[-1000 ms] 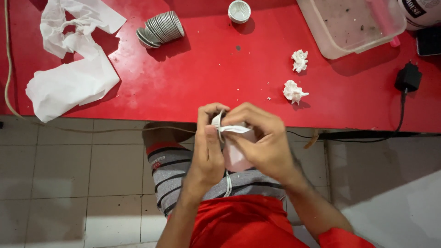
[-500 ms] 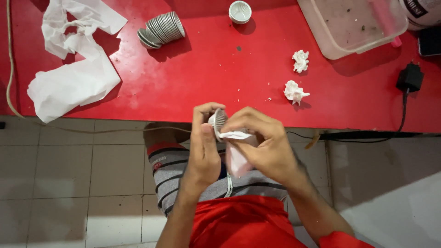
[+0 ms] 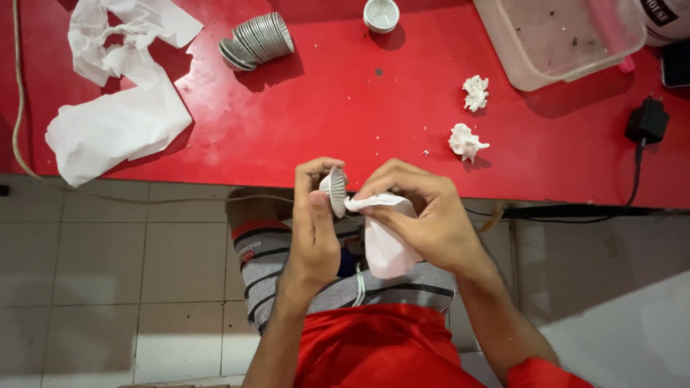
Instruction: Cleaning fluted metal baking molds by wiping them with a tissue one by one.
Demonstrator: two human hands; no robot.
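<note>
Counter (image 3: 323, 122): red top, landmark for all entries, listed left to right.

- Paper (image 3: 115, 93): crumpled white sheets, on the counter's far left.
- Stack (image 3: 257, 41): nested silver foil cups lying on their side, on the counter, left of centre.
- Left hand (image 3: 316, 223): below the counter's near edge, over the lap; grip closed on the cup, thumb and fingertips at its rim.
- Cup (image 3: 334, 191): single fluted foil cup, held on edge, just below the counter's edge.
- Tissue (image 3: 384, 233): white, its twisted tip touching the cup, possibly inside it; the view is unclear.
- Right hand (image 3: 424, 215): grip closed around the tissue.
- Wads (image 3: 467, 140): two small white balls, on the counter, right of centre.
- Tub (image 3: 568, 36): clear plastic, at the counter's far right.
</note>
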